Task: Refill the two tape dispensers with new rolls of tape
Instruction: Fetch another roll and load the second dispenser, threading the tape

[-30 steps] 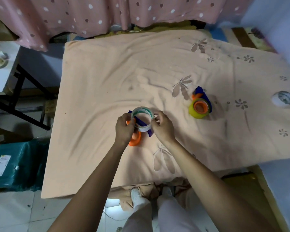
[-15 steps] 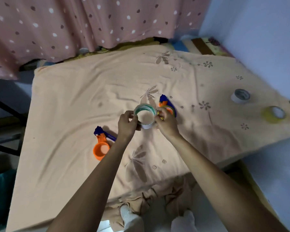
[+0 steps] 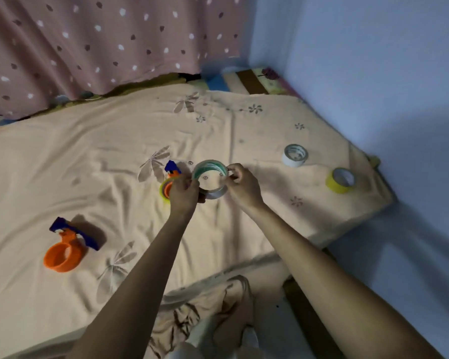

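Note:
A clear tape roll [image 3: 210, 169] with a green-and-white core is held upright above the bed between both hands. My left hand [image 3: 184, 193] grips its left side and my right hand [image 3: 241, 186] pinches its upper right rim. An empty orange and blue dispenser [image 3: 66, 248] lies on the sheet at the left. Just behind my left hand, partly hidden, a second dispenser [image 3: 169, 180] carries a yellow roll. Further right lie a white tape roll [image 3: 295, 155] and a yellow tape roll [image 3: 340, 180].
The peach flowered sheet [image 3: 114, 151] covers a mattress that meets a blue wall [image 3: 373, 73] on the right. A pink dotted curtain [image 3: 101, 42] hangs behind. The bed's front edge runs diagonally below my forearms, with bunched cloth [image 3: 205, 307] hanging over it.
The view has swung right and both hands have carried the clear roll away from the orange dispenser, which now lies alone on the left. The white and yellow rolls have come into view.

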{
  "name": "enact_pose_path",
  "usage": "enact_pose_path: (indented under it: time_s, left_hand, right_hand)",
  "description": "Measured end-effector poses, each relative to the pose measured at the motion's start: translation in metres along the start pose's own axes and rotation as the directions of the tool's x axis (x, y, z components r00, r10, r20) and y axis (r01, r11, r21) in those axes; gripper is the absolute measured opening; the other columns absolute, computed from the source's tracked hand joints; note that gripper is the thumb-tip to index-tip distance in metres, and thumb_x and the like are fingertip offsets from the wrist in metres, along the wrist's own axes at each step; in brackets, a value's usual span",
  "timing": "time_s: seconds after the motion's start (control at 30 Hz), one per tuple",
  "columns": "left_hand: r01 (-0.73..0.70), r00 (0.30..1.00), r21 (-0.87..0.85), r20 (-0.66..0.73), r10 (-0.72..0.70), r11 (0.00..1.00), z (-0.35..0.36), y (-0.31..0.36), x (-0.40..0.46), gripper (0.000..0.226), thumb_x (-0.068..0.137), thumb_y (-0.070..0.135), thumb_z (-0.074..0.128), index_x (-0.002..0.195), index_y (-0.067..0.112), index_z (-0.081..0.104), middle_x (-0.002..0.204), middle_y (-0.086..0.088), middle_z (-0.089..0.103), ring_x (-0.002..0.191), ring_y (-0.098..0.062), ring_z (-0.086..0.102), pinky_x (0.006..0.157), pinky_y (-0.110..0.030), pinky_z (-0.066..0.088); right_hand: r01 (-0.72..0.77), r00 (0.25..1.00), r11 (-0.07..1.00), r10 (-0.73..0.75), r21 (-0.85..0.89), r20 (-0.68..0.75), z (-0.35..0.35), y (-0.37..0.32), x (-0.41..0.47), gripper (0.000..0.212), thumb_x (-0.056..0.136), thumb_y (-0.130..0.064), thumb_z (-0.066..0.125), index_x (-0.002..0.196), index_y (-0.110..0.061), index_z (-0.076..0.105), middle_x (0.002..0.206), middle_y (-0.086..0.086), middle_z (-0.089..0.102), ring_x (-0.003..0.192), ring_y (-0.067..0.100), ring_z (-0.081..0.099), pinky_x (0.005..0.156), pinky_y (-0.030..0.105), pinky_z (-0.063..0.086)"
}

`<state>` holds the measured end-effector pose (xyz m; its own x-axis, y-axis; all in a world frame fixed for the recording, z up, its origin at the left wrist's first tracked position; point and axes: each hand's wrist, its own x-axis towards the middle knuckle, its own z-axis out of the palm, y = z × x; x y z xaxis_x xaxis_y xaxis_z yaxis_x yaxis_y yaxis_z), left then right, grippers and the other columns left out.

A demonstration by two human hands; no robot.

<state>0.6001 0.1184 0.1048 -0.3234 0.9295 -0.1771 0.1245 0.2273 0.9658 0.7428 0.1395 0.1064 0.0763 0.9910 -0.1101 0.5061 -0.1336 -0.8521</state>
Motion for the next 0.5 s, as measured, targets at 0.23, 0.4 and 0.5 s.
enact_pose_path:
  time_s: [0.23,0.4,0.5]
  left_hand:
    - [0.018,1.000,0.010,0.006,-0.018,1.000,0.039,0.024,0.017,0.010,0.093,0.016,0.050,0.100,0.009,0.054,0.090,-0.017,0.063,0.051,-0.026,0.062,0.059,-0.039,0.056]
    - [-0.046,0.996,0.058,0.085,0.041,0.997,0.063,0.041,0.026,0.009,0.091,0.014,0.049,0.096,0.010,0.056,0.080,-0.011,0.064,0.060,-0.034,0.067,0.065,-0.045,0.060]
    - [-0.069,0.993,0.123,0.108,0.056,0.990,0.080,0.046,0.029,0.016,0.090,0.016,0.049,0.096,0.006,0.059,0.083,-0.017,0.068,0.052,-0.027,0.067,0.059,-0.035,0.058]
  right_hand:
    - [-0.014,1.000,0.997,0.013,0.073,0.015,-0.041,0.005,0.025,0.025,0.078,-0.035,0.055,0.102,-0.028,0.061,0.096,0.006,0.070,0.087,0.025,0.068,0.080,0.050,0.056]
    - [-0.057,0.998,0.993,0.061,0.107,-0.034,-0.067,0.008,0.033,0.013,0.083,-0.026,0.057,0.093,-0.034,0.058,0.091,0.001,0.069,0.084,0.026,0.069,0.081,0.051,0.056]
    - [-0.070,0.996,0.990,0.076,0.126,-0.041,-0.083,0.013,0.041,0.013,0.080,-0.028,0.056,0.090,-0.037,0.057,0.088,-0.003,0.066,0.086,0.030,0.070,0.084,0.053,0.055]
